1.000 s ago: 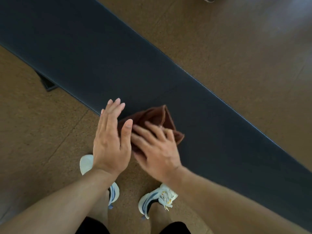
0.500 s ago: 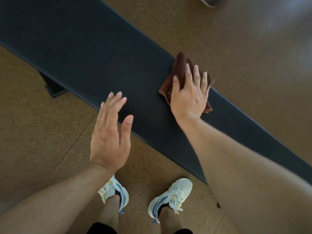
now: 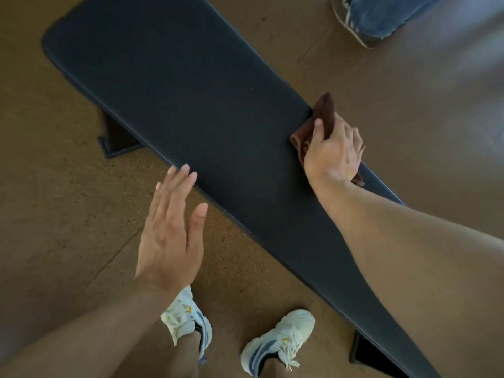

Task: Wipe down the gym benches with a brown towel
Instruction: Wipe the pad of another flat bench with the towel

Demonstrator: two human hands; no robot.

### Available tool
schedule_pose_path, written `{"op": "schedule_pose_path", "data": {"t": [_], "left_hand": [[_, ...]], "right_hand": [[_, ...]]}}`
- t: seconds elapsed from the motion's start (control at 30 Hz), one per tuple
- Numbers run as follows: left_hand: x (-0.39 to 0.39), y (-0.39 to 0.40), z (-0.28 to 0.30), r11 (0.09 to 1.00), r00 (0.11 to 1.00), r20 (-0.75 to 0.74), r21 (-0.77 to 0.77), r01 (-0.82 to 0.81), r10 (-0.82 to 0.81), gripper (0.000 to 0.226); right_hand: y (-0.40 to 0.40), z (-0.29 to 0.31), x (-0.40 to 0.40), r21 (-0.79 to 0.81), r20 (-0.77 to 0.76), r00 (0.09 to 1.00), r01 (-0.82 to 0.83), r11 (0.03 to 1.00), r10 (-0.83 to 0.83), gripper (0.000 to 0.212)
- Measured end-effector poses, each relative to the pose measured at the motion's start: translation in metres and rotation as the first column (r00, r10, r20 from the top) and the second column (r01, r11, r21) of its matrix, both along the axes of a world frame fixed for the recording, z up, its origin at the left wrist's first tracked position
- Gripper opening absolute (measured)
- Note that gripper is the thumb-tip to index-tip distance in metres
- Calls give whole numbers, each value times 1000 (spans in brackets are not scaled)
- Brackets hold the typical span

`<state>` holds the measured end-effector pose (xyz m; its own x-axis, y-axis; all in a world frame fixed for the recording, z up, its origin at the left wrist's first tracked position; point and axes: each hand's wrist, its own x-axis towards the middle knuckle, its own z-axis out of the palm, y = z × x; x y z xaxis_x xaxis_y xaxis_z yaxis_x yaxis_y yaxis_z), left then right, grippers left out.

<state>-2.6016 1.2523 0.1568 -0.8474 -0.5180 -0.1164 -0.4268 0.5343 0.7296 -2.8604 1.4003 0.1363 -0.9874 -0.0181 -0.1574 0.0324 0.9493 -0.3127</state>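
A long dark padded gym bench (image 3: 191, 105) runs diagonally from upper left to lower right. The brown towel (image 3: 326, 110) lies folded over the bench's far edge. My right hand (image 3: 332, 151) grips it there, thumb on top and fingers curled over the far side. My left hand (image 3: 171, 230) is flat with straight fingers at the near edge, fingertips touching the bench rim.
Brown cork-like floor surrounds the bench. A black bench foot (image 3: 114, 137) shows under the left end and another (image 3: 365, 353) at lower right. My white sneakers (image 3: 275, 342) stand near the bench. Another person's jeans leg and shoe (image 3: 373, 17) are at top right.
My right hand slid the towel from the near edge across to the far edge, then curled over that edge. My left hand stayed flat at the near edge.
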Motion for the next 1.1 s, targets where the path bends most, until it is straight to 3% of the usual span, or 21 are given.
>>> {"op": "schedule_pose_path", "data": {"t": [0.07, 0.13, 0.17, 0.23, 0.3, 0.33, 0.4, 0.43, 0.5, 0.57, 0.63, 0.7, 0.73, 0.77, 0.83, 0.9, 0.93, 0.97, 1.0, 1.07, 1.1], "left_hand": [[4, -8, 0, 999, 999, 8, 9, -36, 36, 56], [7, -12, 6, 998, 998, 48, 31, -49, 47, 57], [9, -14, 11, 999, 996, 86, 36, -31, 28, 58], [12, -16, 21, 998, 986, 158, 17, 60, -62, 60], [12, -19, 32, 988, 966, 210, -10, 157, -152, 61], [9, -24, 36, 983, 960, 219, -15, 185, -177, 61], [0, -34, 41, 976, 952, 221, -16, 219, -210, 62], [-6, -39, 41, 972, 949, 224, -19, 234, -224, 62], [-20, -49, 34, 968, 941, 242, -28, 249, -235, 62], [-33, -60, 23, 969, 938, 263, -34, 243, -226, 66], [-45, -69, 15, 990, 956, 265, -25, 141, -129, 68], [-51, -74, 10, 996, 957, 277, 15, -91, 83, 71], [-54, -75, 8, 976, 934, 299, 39, -216, 194, 73], [-58, -76, 7, 944, 898, 338, 72, -322, 280, 74], [-69, -77, 6, 853, 814, 430, 162, -496, 391, 73], [-82, -84, 5, 739, 729, 485, 221, -636, 482, 65], [-87, -89, 4, 698, 692, 505, 222, -681, 515, 59], [-91, -93, 4, 677, 666, 522, 210, -705, 532, 54], [-92, -96, 2, 671, 653, 534, 198, -714, 537, 51], [-89, -101, 1, 669, 653, 531, 199, -716, 540, 47], [-86, -103, 1, 668, 663, 515, 213, -713, 544, 45]], "right_hand": [[-9, 1, 19, -17, -36, 999, -6, 1000, 6, 53], [-3, 5, 72, -30, -96, 968, -234, 972, 231, 51], [3, 8, 102, 2, -92, 908, -411, 912, 409, 50], [17, 6, 145, 97, -5, 671, -738, 668, 741, 51], [21, 5, 149, 169, 67, 471, -874, 455, 880, 54], [17, 5, 140, 171, 71, 443, -888, 427, 894, 55], [2, 3, 110, 138, 52, 490, -866, 480, 870, 55], [-8, 1, 91, 116, 33, 579, -812, 572, 815, 55], [-35, 1, 43, 84, -42, 811, -579, 811, 583, 55], [-66, 5, -3, 9, -14, 966, -259, 966, 259, 54], [-88, 5, -22, -47, 14, 997, -79, 996, 80, 52], [-91, 4, -2, -73, -45, 991, -128, 989, 125, 50], [-86, 5, 19, -67, -91, 967, -244, 968, 237, 50], [-77, 6, 43, -43, -123, 907, -411, 911, 404, 49], [-55, 3, 83, 29, -89, 631, -772, 635, 771, 50], [-51, 2, 84, 68, -49, 319, -944, 321, 947, 52], [-58, 0, 70, 66, -61, 240, -968, 244, 969, 52], [-69, -3, 52, 56, -90, 243, -967, 249, 966, 51], [-86, -7, 31, 45, -144, 327, -941, 337, 934, 50], [-130, -4, -19, -43, -182, 683, -724, 688, 707, 48], [-152, 0, -41, -100, -119, 840, -541, 835, 530, 49]]}}
